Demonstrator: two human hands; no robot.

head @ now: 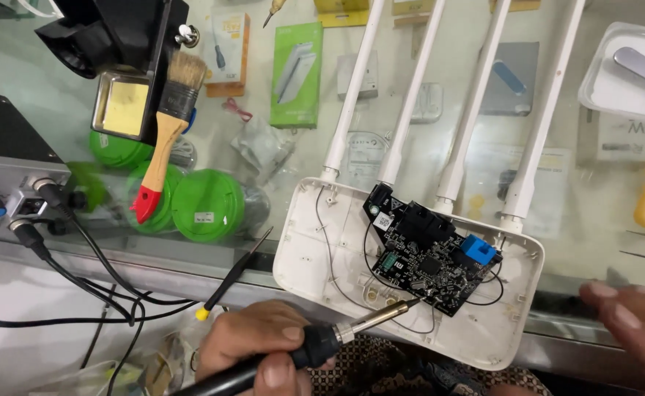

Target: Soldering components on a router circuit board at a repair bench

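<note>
From the camera on your head, your left hand (264,341) is low in the middle of the view, and its fingers are wrapped tight around a soldering iron (315,346) with a black handle and a shiny metal tip. The tip points up and to the right and touches the lower edge of a black circuit board (431,257). The board lies tilted inside an open white router shell (322,249), which rests on the front edge of a glass counter (440,110). A blue part (478,249) sits on the right side of the board, and thin black wires (337,279) loop from the board across the shell. Four long white antennas (410,95) stick up from the back of the shell, side by side. Your right hand (634,323) is at the right edge, blurry, just beside the shell; its fingers are stretched out flat and hold nothing. A thin black tool with a yellow end (231,282) lies just left of the shell. Farther left, a paint brush (165,132) with a wooden handle and a red end leans over green round lids (205,205). A grey box with black cables (80,271) is at the far left.
</note>
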